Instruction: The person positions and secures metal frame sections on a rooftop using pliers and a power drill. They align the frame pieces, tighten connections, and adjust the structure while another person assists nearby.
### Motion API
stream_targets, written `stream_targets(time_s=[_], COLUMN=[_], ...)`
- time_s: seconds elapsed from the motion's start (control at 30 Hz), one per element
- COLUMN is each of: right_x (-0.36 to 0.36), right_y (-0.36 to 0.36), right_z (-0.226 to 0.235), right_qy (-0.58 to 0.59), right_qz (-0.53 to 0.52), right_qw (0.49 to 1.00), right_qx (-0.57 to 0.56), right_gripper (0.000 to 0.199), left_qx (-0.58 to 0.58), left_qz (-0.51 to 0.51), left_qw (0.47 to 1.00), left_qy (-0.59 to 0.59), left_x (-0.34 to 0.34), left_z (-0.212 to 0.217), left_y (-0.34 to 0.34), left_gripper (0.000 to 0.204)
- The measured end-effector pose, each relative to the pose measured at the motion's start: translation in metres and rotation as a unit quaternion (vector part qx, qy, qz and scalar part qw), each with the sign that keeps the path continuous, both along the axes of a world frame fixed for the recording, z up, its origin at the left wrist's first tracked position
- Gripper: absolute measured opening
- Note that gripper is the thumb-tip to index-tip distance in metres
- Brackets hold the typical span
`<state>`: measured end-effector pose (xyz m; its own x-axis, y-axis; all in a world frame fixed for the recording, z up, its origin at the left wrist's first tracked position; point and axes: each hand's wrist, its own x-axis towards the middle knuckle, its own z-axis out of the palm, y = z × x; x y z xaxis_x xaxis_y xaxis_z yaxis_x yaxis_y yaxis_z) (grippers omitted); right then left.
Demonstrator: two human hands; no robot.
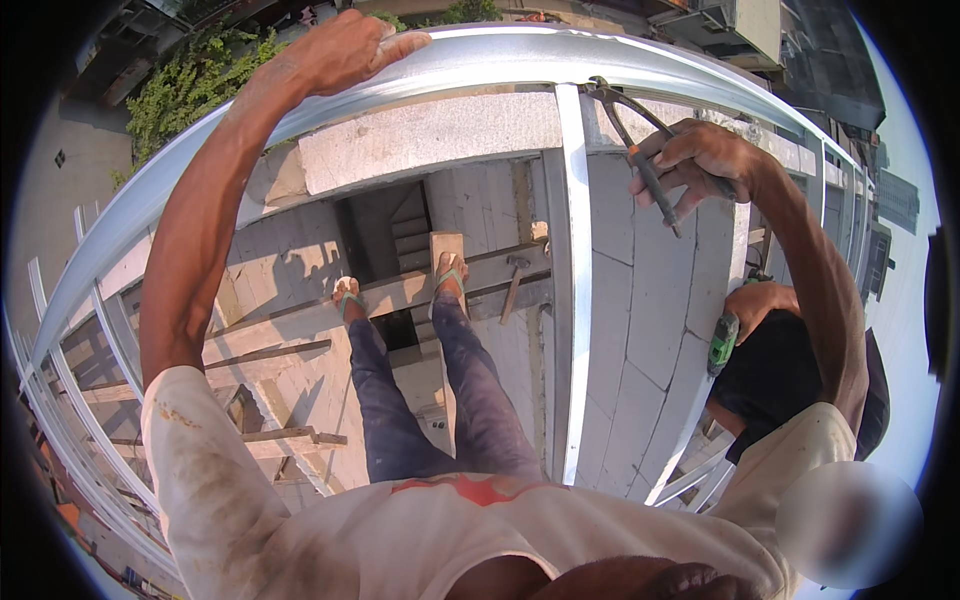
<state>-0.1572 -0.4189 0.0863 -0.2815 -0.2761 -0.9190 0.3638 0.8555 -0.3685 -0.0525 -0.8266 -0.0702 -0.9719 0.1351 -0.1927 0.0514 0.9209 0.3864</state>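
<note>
A long silvery metal channel (500, 62) runs across the far side, bowed by the lens. My left hand (345, 52) is closed over its upper edge, thumb lying along the metal; the fingertips on the far side are hidden. In my right hand (708, 158) is a pair of pincers (648, 180) with dark, orange-marked handles spread apart. Their jaws are at the channel's lower edge, by the top of a narrow metal stud (577, 260); whether they bite on metal I cannot tell. Pale blocks (430, 140) line the wall top just below the channel.
My feet stand on wooden planks (400, 290) over an opening with a drop below. A hammer (513, 285) lies near my right foot. At right, another person's hand (760, 305) holds a green power tool (722, 345). More metal framing (115, 330) stands at left.
</note>
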Motion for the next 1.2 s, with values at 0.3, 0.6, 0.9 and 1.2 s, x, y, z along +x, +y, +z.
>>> stream_targets(time_s=[0.3, 0.6, 0.9, 1.2], right_x=[0.024, 0.076, 0.037, -0.005], right_y=[0.009, 0.024, -0.001, -0.060], right_z=[-0.012, -0.091, -0.025, 0.017], right_qy=[0.010, 0.307, 0.083, -0.039], right_qz=[-0.049, 0.013, 0.006, 0.097], right_qw=[0.999, 0.950, 0.996, 0.988], right_qx=[0.022, 0.055, 0.014, 0.113], right_gripper=[0.033, 0.034, 0.054, 0.051], left_qx=[0.020, 0.040, 0.011, 0.013], left_qz=[-0.033, -0.046, -0.030, -0.015], left_qw=[0.999, 0.997, 0.999, 0.998], left_qy=[0.030, 0.041, 0.024, 0.055], left_x=[-0.007, -0.006, -0.005, -0.004], left_z=[-0.007, -0.015, -0.008, -0.022], left_y=[-0.006, -0.014, -0.006, -0.011], left_gripper=[0.083, 0.080, 0.084, 0.086])
